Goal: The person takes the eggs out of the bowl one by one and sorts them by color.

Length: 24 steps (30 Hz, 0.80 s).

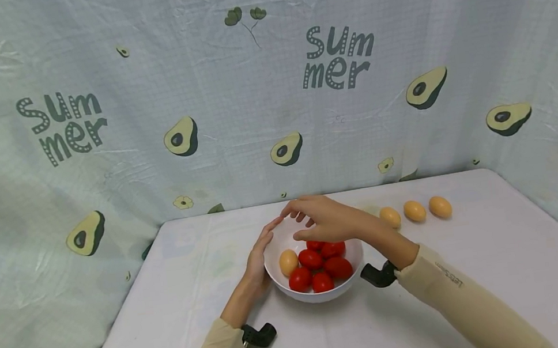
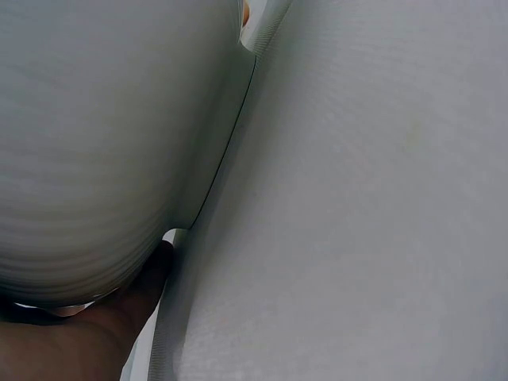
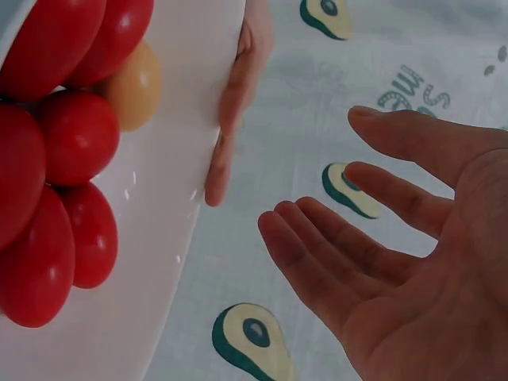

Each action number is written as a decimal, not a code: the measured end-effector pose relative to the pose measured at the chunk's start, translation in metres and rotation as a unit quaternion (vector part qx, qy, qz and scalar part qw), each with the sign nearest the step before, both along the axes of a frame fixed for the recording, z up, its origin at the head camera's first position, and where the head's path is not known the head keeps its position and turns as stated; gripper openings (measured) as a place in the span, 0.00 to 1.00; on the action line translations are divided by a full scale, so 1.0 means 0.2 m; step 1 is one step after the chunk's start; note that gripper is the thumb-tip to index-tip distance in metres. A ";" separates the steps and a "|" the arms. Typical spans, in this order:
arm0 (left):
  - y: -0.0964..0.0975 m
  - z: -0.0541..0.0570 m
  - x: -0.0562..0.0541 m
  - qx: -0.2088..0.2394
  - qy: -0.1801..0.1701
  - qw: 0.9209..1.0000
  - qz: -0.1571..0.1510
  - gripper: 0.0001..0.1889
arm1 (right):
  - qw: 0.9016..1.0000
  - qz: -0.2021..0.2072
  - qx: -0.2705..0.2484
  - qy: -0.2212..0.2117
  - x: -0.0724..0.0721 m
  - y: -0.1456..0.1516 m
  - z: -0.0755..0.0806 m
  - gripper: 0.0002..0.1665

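Observation:
A white bowl stands on the table, holding several glossy red egg-shaped pieces and one yellow-orange egg-shaped piece. My left hand lies along the bowl's left outer side, its fingers extended up to the rim. In the left wrist view, the left thumb is low against the bowl's underside. Over the bowl's far right part is my right hand, with nothing in it. Its fingers are spread and slightly bent in the right wrist view, apart from the bowl's contents.
On the white table, three yellow-orange egg-shaped pieces lie in a row right of the bowl, beyond the right forearm. A cloth printed with avocados hangs behind the table's back edge.

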<state>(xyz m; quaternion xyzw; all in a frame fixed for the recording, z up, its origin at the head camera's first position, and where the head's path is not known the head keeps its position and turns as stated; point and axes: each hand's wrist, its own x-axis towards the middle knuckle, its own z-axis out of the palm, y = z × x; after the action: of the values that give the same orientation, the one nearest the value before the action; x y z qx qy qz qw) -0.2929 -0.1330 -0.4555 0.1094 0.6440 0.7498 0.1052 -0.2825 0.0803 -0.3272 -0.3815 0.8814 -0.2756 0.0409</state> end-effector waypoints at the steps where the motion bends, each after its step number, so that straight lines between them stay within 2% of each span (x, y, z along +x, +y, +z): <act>1: 0.00 0.00 0.00 -0.001 0.002 1.000 0.001 0.27 | 1.000 0.002 0.004 -0.003 -0.01 -0.01 0.00 0.26; 10: 0.00 0.01 0.01 -0.005 -0.005 1.000 0.004 0.29 | 0.999 0.014 0.019 -0.030 -0.06 -0.06 -0.01 0.26; 24: 0.00 0.00 0.01 0.002 -0.015 1.000 0.007 0.27 | 0.996 0.025 0.071 -0.048 -0.15 -0.14 -0.04 0.23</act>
<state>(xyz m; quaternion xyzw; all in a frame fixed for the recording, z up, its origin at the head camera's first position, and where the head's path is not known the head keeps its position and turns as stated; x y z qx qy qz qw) -0.2909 -0.1333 -0.4553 0.0937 0.6418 0.7533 0.1089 -0.3115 0.0527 -0.3345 -0.3855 0.8861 -0.2290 0.1174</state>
